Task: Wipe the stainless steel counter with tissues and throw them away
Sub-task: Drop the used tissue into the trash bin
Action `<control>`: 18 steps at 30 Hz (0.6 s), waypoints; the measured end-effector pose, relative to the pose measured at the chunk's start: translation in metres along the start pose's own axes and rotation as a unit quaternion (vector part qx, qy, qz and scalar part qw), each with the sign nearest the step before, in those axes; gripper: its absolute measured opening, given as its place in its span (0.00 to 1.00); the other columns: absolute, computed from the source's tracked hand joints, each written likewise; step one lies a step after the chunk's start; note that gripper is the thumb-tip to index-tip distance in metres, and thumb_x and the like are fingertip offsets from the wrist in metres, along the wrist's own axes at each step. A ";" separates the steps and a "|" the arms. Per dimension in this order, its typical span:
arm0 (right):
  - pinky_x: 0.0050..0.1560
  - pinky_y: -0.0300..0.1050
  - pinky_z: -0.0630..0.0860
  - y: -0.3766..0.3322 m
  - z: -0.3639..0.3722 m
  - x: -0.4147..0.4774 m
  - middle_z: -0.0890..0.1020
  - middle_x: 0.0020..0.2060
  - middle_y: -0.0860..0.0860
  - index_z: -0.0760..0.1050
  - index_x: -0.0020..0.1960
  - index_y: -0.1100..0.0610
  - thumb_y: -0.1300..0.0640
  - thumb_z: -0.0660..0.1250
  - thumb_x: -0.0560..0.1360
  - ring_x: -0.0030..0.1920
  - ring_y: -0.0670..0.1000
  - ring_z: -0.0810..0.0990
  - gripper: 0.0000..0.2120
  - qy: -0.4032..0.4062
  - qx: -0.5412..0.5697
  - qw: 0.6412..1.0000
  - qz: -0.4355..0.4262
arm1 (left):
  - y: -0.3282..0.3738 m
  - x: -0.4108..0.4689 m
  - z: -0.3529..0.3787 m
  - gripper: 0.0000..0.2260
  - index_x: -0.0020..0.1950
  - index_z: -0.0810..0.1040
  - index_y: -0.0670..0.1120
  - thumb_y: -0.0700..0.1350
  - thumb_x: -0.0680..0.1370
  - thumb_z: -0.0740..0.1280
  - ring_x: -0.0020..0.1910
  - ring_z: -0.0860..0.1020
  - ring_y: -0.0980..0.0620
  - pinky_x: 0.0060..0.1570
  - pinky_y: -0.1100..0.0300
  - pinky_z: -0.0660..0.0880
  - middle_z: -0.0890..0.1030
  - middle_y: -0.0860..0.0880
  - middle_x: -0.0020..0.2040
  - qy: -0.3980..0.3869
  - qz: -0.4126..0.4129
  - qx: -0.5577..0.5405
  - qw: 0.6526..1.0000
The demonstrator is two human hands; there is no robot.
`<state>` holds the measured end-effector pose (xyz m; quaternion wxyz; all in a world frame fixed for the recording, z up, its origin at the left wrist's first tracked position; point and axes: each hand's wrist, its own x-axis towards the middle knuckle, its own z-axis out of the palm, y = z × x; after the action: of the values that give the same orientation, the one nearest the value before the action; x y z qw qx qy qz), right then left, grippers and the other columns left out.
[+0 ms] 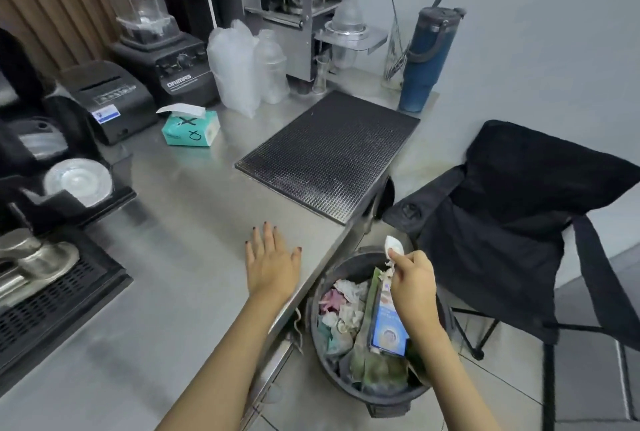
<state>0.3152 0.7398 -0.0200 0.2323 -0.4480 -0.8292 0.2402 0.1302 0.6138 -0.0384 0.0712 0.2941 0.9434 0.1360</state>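
Observation:
My right hand (412,280) is closed around a crumpled white tissue (394,246), held above the dark round trash bin (332,373) on the floor beside the counter. The bin is full of crumpled paper and packaging. My left hand (272,259) lies flat, fingers spread, on the stainless steel counter (180,223) near its right edge, holding nothing. A teal tissue box (191,129) with a tissue sticking out stands farther back on the counter.
A black rubber bar mat (329,153) lies at the counter's right end. Behind stand a blender (162,60), receipt printer (110,101), cup sealer (301,8), plastic cups (235,67) and blue tumbler (427,56). A drip tray (52,302) sits left. A black folding chair (526,223) stands right of the bin.

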 end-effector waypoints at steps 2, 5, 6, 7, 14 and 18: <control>0.44 0.41 0.66 0.010 -0.004 -0.001 0.70 0.39 0.52 0.77 0.60 0.60 0.70 0.59 0.75 0.42 0.54 0.71 0.17 -0.010 0.005 1.000 -0.001 | 0.024 -0.008 0.009 0.30 0.75 0.41 0.44 0.59 0.79 0.45 0.74 0.37 0.45 0.73 0.47 0.39 0.38 0.47 0.76 -0.016 0.035 0.018 0.999; 0.41 0.40 0.66 0.028 -0.009 0.000 0.70 0.38 0.51 0.78 0.59 0.60 0.69 0.61 0.75 0.40 0.53 0.71 0.16 -0.011 0.006 1.000 0.015 | 0.074 -0.025 0.025 0.30 0.76 0.47 0.46 0.59 0.79 0.50 0.75 0.42 0.47 0.74 0.48 0.42 0.44 0.51 0.75 -0.070 0.195 -0.027 0.978; 0.40 0.40 0.67 0.034 -0.013 0.001 0.70 0.38 0.51 0.78 0.59 0.60 0.69 0.61 0.75 0.39 0.52 0.72 0.15 -0.012 0.004 1.000 0.026 | 0.089 -0.029 0.031 0.27 0.75 0.55 0.47 0.57 0.79 0.55 0.75 0.50 0.48 0.74 0.48 0.48 0.52 0.51 0.76 -0.119 0.211 -0.087 0.966; 0.40 0.40 0.67 0.038 -0.016 0.003 0.71 0.38 0.51 0.78 0.59 0.60 0.68 0.62 0.75 0.39 0.52 0.72 0.15 -0.011 0.006 0.999 0.037 | 0.101 -0.032 0.035 0.24 0.73 0.62 0.47 0.55 0.79 0.59 0.73 0.61 0.50 0.72 0.50 0.57 0.62 0.50 0.74 -0.165 0.199 -0.155 0.953; 0.39 0.30 0.65 0.047 -0.045 0.019 0.73 0.43 0.51 0.76 0.60 0.61 0.65 0.60 0.77 0.38 0.44 0.71 0.13 0.009 0.073 0.995 0.066 | 0.143 -0.016 0.023 0.09 0.36 0.79 0.41 0.45 0.72 0.72 0.35 0.77 0.51 0.39 0.58 0.75 0.81 0.47 0.34 -0.039 0.131 -0.240 0.961; 0.40 0.22 0.66 0.042 -0.052 0.029 0.72 0.44 0.51 0.76 0.60 0.61 0.66 0.59 0.77 0.39 0.41 0.70 0.14 0.001 0.090 0.994 0.067 | 0.148 -0.007 0.024 0.07 0.50 0.81 0.44 0.43 0.78 0.64 0.38 0.78 0.50 0.58 0.57 0.72 0.82 0.45 0.36 -0.020 0.158 -0.245 0.956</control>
<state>0.3584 0.7940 -0.0004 0.2556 -0.4798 -0.7725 0.3282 0.2205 0.7318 -0.0164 0.1375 0.4157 0.8209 0.3666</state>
